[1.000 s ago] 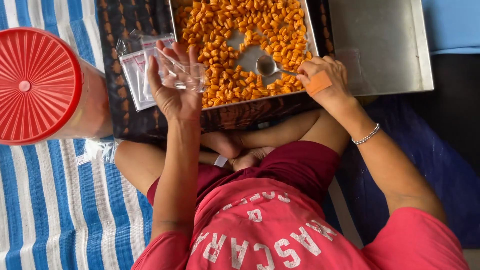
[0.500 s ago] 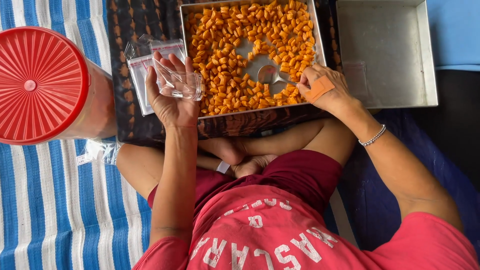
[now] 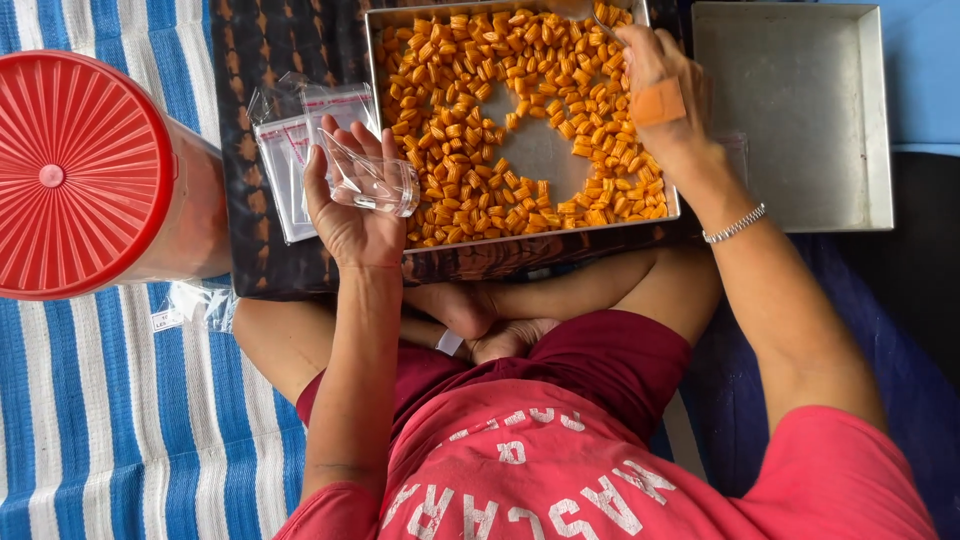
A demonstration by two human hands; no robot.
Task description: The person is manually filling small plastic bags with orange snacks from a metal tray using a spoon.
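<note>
My left hand point(image 3: 352, 215) holds a small clear plastic bag point(image 3: 378, 185) by the near left corner of a metal tray point(image 3: 540, 237). The tray is full of orange snack pieces point(image 3: 450, 110), with a bare patch in the middle. My right hand point(image 3: 658, 80), with an orange plaster on its back and a silver bracelet at the wrist, reaches over the tray's far right part. Its fingers are closed on a thin metal spoon point(image 3: 600, 20), of which only a sliver shows.
A pile of clear bags point(image 3: 288, 165) lies left of the tray on a dark patterned cloth point(image 3: 240, 60). A big container with a red ribbed lid point(image 3: 80, 170) stands at the far left on a blue-and-white striped mat point(image 3: 100, 420). A bare metal tray point(image 3: 800, 120) sits on the right.
My right hand has moved from the tray's near edge to its far right part, taking the spoon with it. My left hand still holds the bag in the same place.
</note>
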